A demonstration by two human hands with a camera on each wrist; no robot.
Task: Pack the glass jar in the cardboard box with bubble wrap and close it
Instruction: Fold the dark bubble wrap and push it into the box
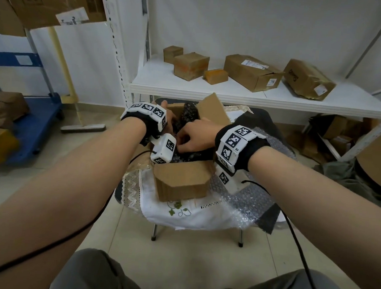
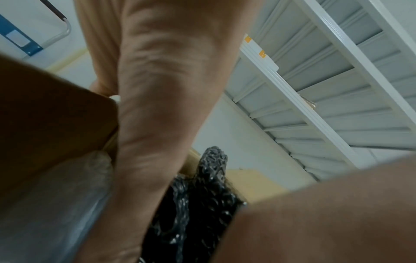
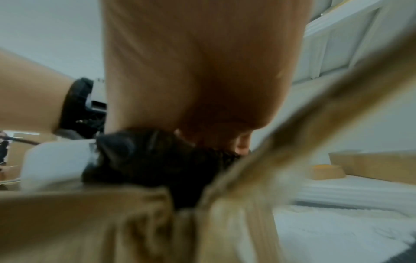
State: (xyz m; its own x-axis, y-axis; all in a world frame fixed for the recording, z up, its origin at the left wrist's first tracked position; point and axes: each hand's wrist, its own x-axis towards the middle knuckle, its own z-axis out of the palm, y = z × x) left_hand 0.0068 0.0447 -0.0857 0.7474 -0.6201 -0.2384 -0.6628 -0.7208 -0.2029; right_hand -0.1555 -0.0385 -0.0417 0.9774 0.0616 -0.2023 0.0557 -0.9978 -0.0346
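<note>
Head view: I read this as the stuffing step. My right hand [image 1: 196, 134], fingers curled, pinches black bubble wrap [image 1: 187, 113] down inside the open cardboard box [image 1: 182, 181]; my left hand [image 1: 167, 119] is in the box at its left wall, grip not discernible. Jar hidden.

Left wrist: wrap is dark, crinkled, glossy.

Right wrist: blurred.

Next, I judge: tuck the wrap flat, fold the flaps.

We note white walls [image 1: 255, 27], a pale tiled floor [image 1: 191, 249], a white shelf [image 1: 253, 90] carrying brown parcels [image 1: 251, 71] upper right, and a blue cart [image 1: 35, 120] at left.
</note>
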